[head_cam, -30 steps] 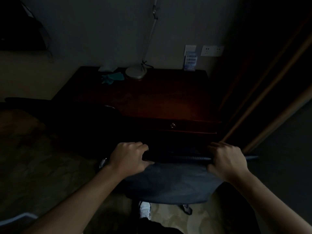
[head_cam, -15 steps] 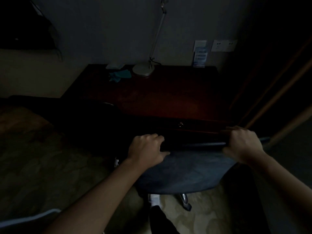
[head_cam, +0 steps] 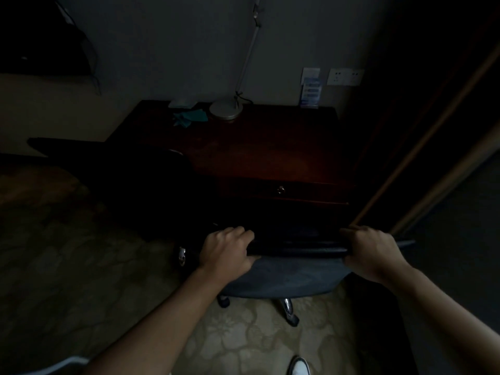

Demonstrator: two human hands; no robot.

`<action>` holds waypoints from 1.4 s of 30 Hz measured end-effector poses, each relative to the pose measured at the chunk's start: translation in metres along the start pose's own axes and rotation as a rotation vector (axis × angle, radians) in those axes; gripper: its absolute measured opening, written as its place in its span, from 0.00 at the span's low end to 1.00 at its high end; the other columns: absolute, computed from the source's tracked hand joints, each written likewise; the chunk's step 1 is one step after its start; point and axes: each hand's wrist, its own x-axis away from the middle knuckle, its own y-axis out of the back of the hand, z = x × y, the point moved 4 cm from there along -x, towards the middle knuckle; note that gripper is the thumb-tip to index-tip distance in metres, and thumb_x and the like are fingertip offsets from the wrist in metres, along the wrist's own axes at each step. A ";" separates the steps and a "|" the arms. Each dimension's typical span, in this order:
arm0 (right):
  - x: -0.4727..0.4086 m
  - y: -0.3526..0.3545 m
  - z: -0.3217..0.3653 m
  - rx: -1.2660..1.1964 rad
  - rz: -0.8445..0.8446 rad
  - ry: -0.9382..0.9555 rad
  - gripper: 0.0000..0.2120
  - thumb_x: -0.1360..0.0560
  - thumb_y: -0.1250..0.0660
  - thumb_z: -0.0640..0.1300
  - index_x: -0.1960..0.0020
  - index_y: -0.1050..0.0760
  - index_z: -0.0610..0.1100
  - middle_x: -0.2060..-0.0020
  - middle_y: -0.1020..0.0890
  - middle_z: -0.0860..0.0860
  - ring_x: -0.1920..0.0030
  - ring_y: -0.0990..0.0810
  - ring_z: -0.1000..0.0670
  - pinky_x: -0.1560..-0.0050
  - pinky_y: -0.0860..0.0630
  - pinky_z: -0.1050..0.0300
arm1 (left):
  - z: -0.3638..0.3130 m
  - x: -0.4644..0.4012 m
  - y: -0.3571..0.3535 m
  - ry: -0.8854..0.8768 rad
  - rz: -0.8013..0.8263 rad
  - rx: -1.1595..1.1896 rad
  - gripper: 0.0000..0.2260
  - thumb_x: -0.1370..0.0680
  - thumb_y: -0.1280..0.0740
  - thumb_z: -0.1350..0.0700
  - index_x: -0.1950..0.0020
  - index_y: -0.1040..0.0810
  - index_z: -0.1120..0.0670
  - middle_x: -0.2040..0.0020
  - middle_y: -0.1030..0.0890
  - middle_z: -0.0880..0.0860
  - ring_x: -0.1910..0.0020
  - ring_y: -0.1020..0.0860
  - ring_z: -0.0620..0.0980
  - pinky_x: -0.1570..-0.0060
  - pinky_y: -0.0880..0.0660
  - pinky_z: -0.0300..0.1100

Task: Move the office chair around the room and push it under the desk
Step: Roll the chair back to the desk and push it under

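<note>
The room is dim. A dark office chair (head_cam: 292,277) stands just in front of me, its backrest facing me and its chrome wheeled base showing below. My left hand (head_cam: 227,253) grips the left end of the backrest's top edge. My right hand (head_cam: 373,253) grips the right end. Behind the chair is a dark red wooden desk (head_cam: 257,150) with a drawer knob on its front; the chair's seat is hidden in the shadow at the desk's front edge.
A desk lamp (head_cam: 226,110), a teal cloth (head_cam: 190,117) and a small card stand (head_cam: 311,94) sit at the desk's back. Wall sockets (head_cam: 345,77) are above. A dark wooden frame (head_cam: 433,142) runs along the right. My white shoe (head_cam: 299,366) is on the patterned carpet.
The chair has rolled forward toward the desk with both hands still gripping its backrest. My arms are stretched further out, and more of the chrome base shows behind the backrest.
</note>
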 end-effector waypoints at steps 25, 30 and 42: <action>-0.065 0.024 0.035 -0.049 -0.211 0.064 0.09 0.35 0.35 0.48 0.56 0.23 0.48 0.60 0.20 0.51 0.58 0.20 0.46 0.67 0.31 0.56 | 0.081 -0.077 0.000 -0.102 -0.044 0.044 0.22 0.38 0.23 0.38 0.54 0.16 0.54 0.63 0.17 0.50 0.66 0.19 0.52 0.66 0.24 0.43; -0.109 0.036 0.016 0.029 -0.203 0.038 0.18 0.35 0.31 0.49 0.45 0.22 0.48 0.55 0.17 0.47 0.59 0.19 0.44 0.65 0.31 0.57 | 0.083 -0.099 -0.006 -0.092 -0.079 0.065 0.21 0.39 0.23 0.38 0.59 0.17 0.54 0.66 0.19 0.50 0.70 0.21 0.51 0.73 0.26 0.41; -0.110 0.036 -0.004 -0.017 -0.159 0.054 0.15 0.37 0.31 0.46 0.50 0.21 0.47 0.59 0.19 0.50 0.62 0.20 0.46 0.68 0.36 0.59 | 0.063 -0.100 -0.011 -0.106 -0.139 0.064 0.20 0.44 0.20 0.40 0.66 0.21 0.52 0.71 0.22 0.48 0.73 0.22 0.49 0.74 0.29 0.37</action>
